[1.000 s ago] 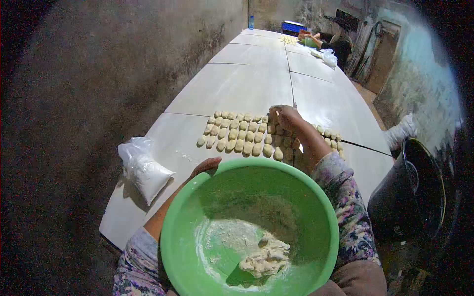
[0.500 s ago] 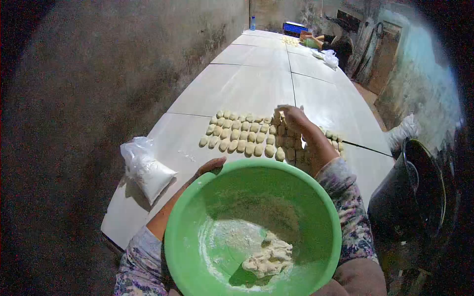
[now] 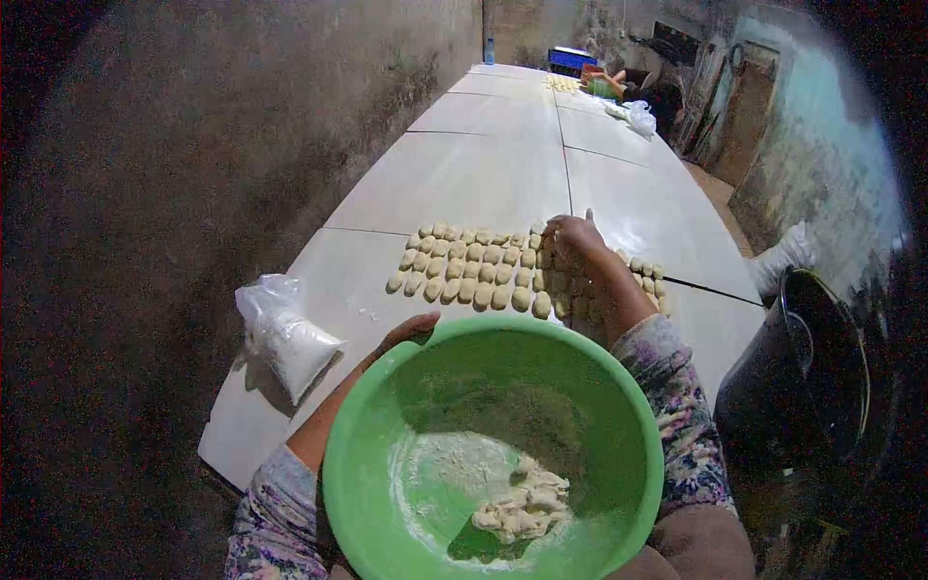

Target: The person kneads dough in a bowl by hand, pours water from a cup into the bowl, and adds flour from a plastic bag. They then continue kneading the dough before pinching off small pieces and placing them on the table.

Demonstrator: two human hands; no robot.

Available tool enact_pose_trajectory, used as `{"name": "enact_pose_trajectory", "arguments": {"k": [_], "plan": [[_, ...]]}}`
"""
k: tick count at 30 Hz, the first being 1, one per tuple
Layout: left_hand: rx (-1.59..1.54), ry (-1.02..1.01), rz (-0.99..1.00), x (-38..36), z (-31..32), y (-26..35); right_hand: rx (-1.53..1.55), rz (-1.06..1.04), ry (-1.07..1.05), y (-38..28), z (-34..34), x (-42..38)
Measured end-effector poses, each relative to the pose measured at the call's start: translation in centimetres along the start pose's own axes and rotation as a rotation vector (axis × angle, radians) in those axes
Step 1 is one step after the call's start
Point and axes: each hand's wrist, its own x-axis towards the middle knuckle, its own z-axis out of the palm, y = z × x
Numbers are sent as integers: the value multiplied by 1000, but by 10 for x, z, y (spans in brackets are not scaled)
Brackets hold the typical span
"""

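A large green basin (image 3: 633,387) is in front of me, tilted toward me, with a sticky lump of dough (image 3: 522,510) and loose white flour inside. My left hand (image 3: 410,332) is closed on its left far rim, the thumb lying along the top. Beyond the basin, my right hand (image 3: 572,235) reaches over rows of small oval dough pieces (image 3: 469,269). Its nearer fingers curl down on a dough piece at the far end of a row, while one finger sticks up. The fingertips are partly hidden. Shadow from my forearm covers several pieces below it.
A plastic bag of white powder (image 3: 290,338) rests on the white tabletop (image 3: 474,174) at left. To the right stands a black bucket (image 3: 764,377) beside a whitish sack (image 3: 788,253). At the far end are another person's arm (image 3: 611,79), a blue crate (image 3: 572,60) and a plastic bag (image 3: 640,118).
My right hand's fingers have gone from stretched out leftward to curled down at the dough pieces. My left hand stays on the rim. The view has shifted slightly.
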Motion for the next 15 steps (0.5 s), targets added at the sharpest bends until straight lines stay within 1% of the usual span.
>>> {"name": "enact_pose_trajectory", "arguments": {"k": [1, 2, 4, 6, 8, 10, 11, 12, 14, 15], "plan": [[1, -2, 2, 0, 0, 0, -312, 69, -117, -72, -33, -32], [3, 1, 2, 0, 0, 2, -312, 68, -115, -69, -33, -32], [4, 0, 4, -1, 0, 1, -169, 110, 335, -74, -35, -37], [2, -6, 5, -1, 0, 0, -174, 254, 466, -76, -44, -46], [3, -6, 6, -1, 0, 0, 232, 339, 484, -36, -30, -24], [2, -1, 5, -2, 1, 0, -423, 271, 321, -63, -33, -42], [2, 1, 5, -2, 1, -1, -338, 291, 307, -19, -19, -17], [2, 5, 8, -2, 1, 0, -339, 290, 305, -32, -21, -20], [0, 3, 8, -3, 1, 0, -616, 376, 233, -72, -27, -31], [1, 5, 8, -5, 2, -1, -576, 334, 268, -68, -25, -33]]}}
